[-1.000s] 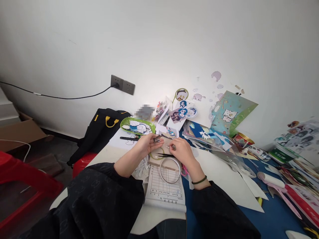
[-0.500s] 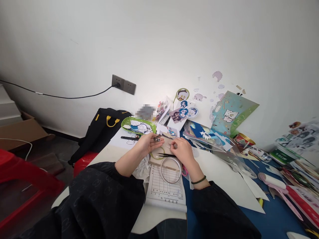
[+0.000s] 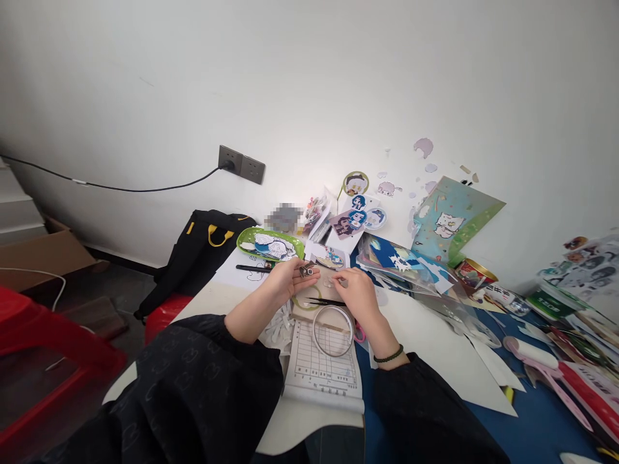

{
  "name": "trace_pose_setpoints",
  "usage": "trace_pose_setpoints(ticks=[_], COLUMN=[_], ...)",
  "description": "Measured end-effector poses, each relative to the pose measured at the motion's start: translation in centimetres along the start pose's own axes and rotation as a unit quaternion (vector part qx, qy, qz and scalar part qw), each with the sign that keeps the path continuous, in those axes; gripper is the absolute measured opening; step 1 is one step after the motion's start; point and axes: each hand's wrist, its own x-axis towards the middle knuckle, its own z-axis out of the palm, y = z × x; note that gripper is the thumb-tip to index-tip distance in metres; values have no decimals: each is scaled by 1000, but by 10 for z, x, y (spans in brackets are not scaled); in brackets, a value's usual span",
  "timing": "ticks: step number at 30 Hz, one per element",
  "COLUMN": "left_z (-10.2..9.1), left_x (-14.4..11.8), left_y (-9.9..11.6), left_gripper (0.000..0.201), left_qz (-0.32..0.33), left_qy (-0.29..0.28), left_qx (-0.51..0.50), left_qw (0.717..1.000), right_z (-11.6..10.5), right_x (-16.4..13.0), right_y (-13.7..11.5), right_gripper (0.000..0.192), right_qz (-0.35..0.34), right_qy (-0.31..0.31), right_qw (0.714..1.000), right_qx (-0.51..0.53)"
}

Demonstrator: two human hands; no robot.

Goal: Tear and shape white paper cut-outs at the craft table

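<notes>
My left hand is palm up, unclenched — a small dark cutout rests on its fingers. My right hand is curled nearby, close to the black pointed tool — whether its fingertips pinch anything, I cannot tell.

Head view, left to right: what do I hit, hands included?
Red stool at the left edge → black backpack → green tray → left hand, small dark piece on its palm → right hand → teal-and-green sheet → green tub.
</notes>
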Motion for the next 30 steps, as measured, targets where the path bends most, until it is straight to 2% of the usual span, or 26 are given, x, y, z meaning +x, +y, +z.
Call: trace_pose_setpoints(ticks=[5,9,12,15,21,25,30], left_z=[3,11,15,14,11,12,10], left_x=[-3,-11,-15,-16,-12,-12,-11], left_y=[-4,-6,-7,-7,-7,-5,-3], left_gripper=[11,18,23,25,21,20,16], left_qz=[-5,-12,-8,-4,-12,-20,-19], left_qy=[-15,-22,-28,-38,-29,-9,-4], left_qx=[0,2,1,1,0,-4,-8], left_qw=[1000,1000,1000,999,999,1000,1000], right_z=[-2,1,4,6,0,-9,-14], right_x=[-2,-7,-9,-9,-6,-4,0], right_y=[-16,-30,-32,-31,-28,-19,4], right_gripper=[12,14,14,13,12,19,23], right_qz=[-17,-106,-150,-163,-128,-60,10], right_qy=[79,130,135,122,80,93,79], right_qw=[996,985,979,979,983,983,991], right_qx=[36,49,27,31,106,146,110])
